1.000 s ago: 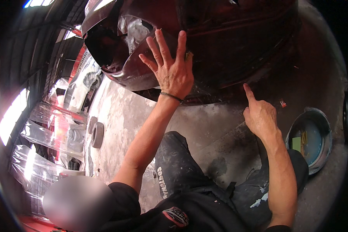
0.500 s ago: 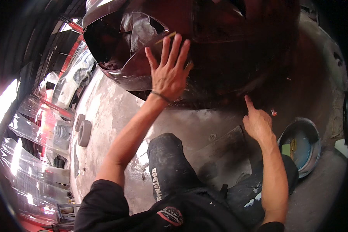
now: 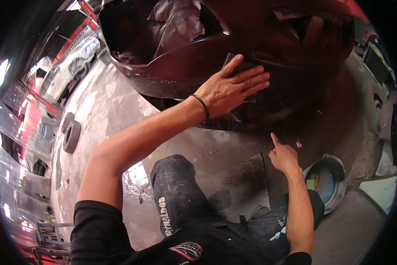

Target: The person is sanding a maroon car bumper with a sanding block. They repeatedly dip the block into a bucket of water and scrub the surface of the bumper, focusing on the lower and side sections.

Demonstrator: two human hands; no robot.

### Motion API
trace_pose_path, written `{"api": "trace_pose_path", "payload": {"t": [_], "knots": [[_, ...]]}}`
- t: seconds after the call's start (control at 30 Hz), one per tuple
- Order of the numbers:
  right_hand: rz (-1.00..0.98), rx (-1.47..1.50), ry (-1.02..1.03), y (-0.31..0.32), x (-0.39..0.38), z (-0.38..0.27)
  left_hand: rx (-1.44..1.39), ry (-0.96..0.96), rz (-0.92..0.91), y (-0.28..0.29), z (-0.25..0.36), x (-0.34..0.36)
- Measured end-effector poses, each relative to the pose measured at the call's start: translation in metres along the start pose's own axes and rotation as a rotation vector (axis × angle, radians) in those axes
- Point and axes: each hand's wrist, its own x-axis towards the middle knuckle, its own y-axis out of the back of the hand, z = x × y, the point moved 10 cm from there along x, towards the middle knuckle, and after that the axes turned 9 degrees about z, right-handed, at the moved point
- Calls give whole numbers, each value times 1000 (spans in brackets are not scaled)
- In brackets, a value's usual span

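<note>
A dark maroon car bumper [image 3: 172, 79] fills the top middle, with openings and a crumpled pale sheet [image 3: 176, 26] behind one. My left hand [image 3: 236, 86] lies open over a dark thin pad [image 3: 230, 59] against the bumper, fingers stretched out and slightly spread; its palm hides most of the pad. Lower down, my right hand [image 3: 283, 154] has the index finger extended near the bumper's lower edge and the other fingers curled, with nothing visible in it. Whether that fingertip touches is unclear.
A metal basin [image 3: 337, 181] with bluish liquid and small pads sits by my right leg. Two tyres [image 3: 71, 140] lie at left, near plastic-wrapped parts [image 3: 8, 154] and a pale car body [image 3: 66, 75]. Pale panels [image 3: 375, 194] are at far right, and a small red scrap [image 3: 299, 144] lies near my right hand.
My left hand has slid right and down across the bumper, turning sideways and uncovering more of the dark pad. My right hand sits lower in the picture, as the view has shifted.
</note>
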Motion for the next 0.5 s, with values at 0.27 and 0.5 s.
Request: {"api": "trace_pose_path", "payload": {"t": [0.27,0.5], "knots": [[242,649,194,21,2,-39,-842,568,304,79,-5,-99],[313,688,500,39,-43,-146,-2648,1826,917,-115,157,-189]]}}
